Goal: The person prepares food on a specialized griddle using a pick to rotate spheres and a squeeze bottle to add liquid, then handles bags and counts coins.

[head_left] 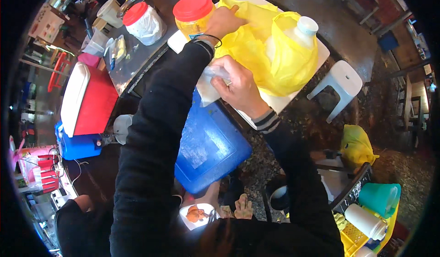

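My left hand reaches across to a yellow plastic bag, its fingers closed on the bag's near-left edge. Inside the bag stands a white jug with a white cap, partly covered by the yellow film. Below and to the right of the left wrist, my right hand pinches a small clear plastic bag with pale contents I cannot make out. Close to my left hand is a clear jar with a red lid and yellowish contents.
The yellow bag rests on a white table. A blue lidded box is under my hands. Left are a red cooler and another red-lidded jar. A white stool and a yellow crate stand right.
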A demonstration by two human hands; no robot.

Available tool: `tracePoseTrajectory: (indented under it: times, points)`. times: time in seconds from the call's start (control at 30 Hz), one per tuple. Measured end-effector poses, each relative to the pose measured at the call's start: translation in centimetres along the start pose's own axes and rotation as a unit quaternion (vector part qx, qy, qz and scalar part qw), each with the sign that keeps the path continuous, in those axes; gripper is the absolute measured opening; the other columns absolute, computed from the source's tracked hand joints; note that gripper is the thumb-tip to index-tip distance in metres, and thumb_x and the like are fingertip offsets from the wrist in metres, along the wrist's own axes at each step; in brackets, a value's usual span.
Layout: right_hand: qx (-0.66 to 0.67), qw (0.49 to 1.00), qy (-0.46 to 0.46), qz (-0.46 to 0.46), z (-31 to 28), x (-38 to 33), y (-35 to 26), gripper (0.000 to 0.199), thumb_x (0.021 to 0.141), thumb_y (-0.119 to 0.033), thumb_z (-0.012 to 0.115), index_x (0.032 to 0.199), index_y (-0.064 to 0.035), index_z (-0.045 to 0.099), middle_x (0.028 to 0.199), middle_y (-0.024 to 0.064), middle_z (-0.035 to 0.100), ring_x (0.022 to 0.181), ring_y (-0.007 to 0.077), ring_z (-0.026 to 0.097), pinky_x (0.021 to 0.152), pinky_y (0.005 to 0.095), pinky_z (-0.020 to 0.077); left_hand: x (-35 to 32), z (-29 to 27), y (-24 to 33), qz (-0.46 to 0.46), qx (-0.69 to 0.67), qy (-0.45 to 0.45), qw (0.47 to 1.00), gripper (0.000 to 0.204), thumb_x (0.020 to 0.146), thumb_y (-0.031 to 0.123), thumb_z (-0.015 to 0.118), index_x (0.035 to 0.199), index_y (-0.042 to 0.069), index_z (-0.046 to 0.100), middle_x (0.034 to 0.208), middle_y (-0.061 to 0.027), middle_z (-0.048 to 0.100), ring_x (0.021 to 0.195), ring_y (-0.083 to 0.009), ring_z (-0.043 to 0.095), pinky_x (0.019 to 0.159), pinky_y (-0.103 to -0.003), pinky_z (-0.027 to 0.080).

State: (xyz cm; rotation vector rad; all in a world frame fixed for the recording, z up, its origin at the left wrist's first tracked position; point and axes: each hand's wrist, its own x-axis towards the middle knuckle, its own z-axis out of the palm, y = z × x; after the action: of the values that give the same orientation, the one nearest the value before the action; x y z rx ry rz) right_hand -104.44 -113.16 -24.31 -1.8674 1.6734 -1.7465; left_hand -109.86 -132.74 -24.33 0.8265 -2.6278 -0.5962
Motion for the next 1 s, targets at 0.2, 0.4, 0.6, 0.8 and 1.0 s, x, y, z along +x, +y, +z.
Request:
tracePoseTrajectory:
  times: [0.2, 0.4, 0.6, 0.8, 1.0]
  points:
    - [0.065, 0.971, 0.225, 0.044, -3.2, 1.7, -2.0, 0.019, 0.082, 0.001, 0.058, 0.099, -0.0002, 0.051, 0.089, 0.0042, 0.054, 0.081, 0.01, 0.053, 0.072, 0.0251, 0.0459, -1.7, -0.2, -1.5, -0.078, -0.157, 0.101, 0.979, 0.039, 0.07, 0.033, 0.068, 0.094, 0.003, 0.066, 0.071, -0.0141, 0.066, 0.07, -0.0246, 0.066, 0.067, -0.038, 0.05]
    - [-0.232, 0.947, 0.22, 0.004, -6.8, 9.5, -1.5, 0.021, 0.081, -0.005, 0.059, 0.1, 0.0012, 0.051, 0.092, 0.0196, 0.06, 0.084, 0.0314, 0.062, 0.071, 0.0325, 0.048, -4.5, -3.4, 0.2, -0.036, -0.395, 0.212, 0.893, 0.018, 0.075, 0.015, 0.064, 0.089, 0.002, 0.063, 0.068, -0.0074, 0.064, 0.06, -0.0174, 0.061, 0.058, -0.032, 0.048]
    - [-0.424, 0.903, -0.027, 0.065, -7.4, 10.8, 2.2, 0.025, 0.082, -0.018, 0.06, 0.097, 0.0005, 0.055, 0.1, 0.0226, 0.059, 0.095, 0.0381, 0.058, 0.081, 0.0457, 0.0481, -5.6, -6.6, 1.7, -0.041, -0.268, 0.188, 0.944, 0.024, 0.08, 0.019, 0.066, 0.099, 0.004, 0.065, 0.084, -0.0089, 0.068, 0.077, -0.0145, 0.065, 0.07, -0.03, 0.051]
    - [-0.12, 0.99, 0.075, 0.026, -5.3, 8.0, -2.8, 0.021, 0.088, -0.006, 0.06, 0.107, 0.0014, 0.058, 0.101, 0.0132, 0.063, 0.094, 0.0213, 0.062, 0.083, 0.0312, 0.0498, -19.2, -8.1, 3.1, -0.021, -0.163, 0.201, 0.966, 0.021, 0.079, 0.015, 0.057, 0.098, 0.007, 0.061, 0.076, -0.0195, 0.063, 0.069, -0.0368, 0.064, 0.062, -0.045, 0.052]
    - [-0.209, 0.972, 0.102, -0.036, -2.4, -3.7, -7.0, 0.014, 0.091, -0.007, 0.056, 0.097, 0.0048, 0.061, 0.09, 0.0168, 0.063, 0.083, 0.0268, 0.063, 0.077, 0.036, 0.0507, -46.6, -10.0, 5.8, -0.083, -0.144, -0.094, 0.982, 0.017, 0.081, 0.024, 0.057, 0.08, 0.007, 0.061, 0.074, -0.0161, 0.063, 0.075, -0.0373, 0.063, 0.062, -0.049, 0.05]
